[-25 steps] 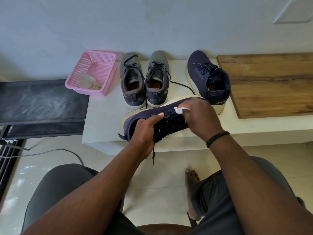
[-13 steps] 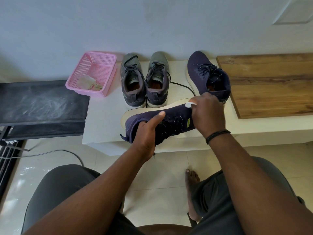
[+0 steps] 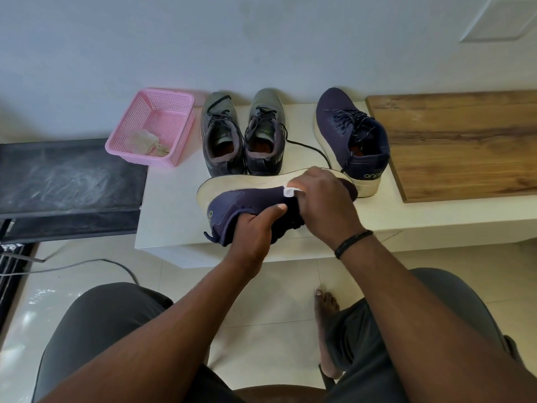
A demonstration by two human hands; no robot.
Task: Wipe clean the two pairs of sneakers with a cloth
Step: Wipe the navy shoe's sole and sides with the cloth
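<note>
My left hand (image 3: 255, 231) grips a navy sneaker (image 3: 244, 203) by its opening, holding it on its side above the white ledge, pale sole facing the wall. My right hand (image 3: 322, 205) pinches a small white cloth (image 3: 289, 191) and presses it against the shoe's upper near the sole edge. The cloth is mostly hidden under the fingers. The matching navy sneaker (image 3: 348, 135) stands upright at the back right. A grey pair (image 3: 242, 135) stands side by side at the back, toes to the wall.
A pink plastic basket (image 3: 174, 112) holding a crumpled rag sits at the ledge's left end. A wooden board (image 3: 459, 146) lies on the right. The white ledge (image 3: 171, 205) meets a dark shelf (image 3: 66, 181) on the left. My knees and a bare foot are below.
My right hand slid the cloth right along the shoe, then back left toward the middle. The held sneaker tipped slightly, showing more sole. The other shoes stayed put.
</note>
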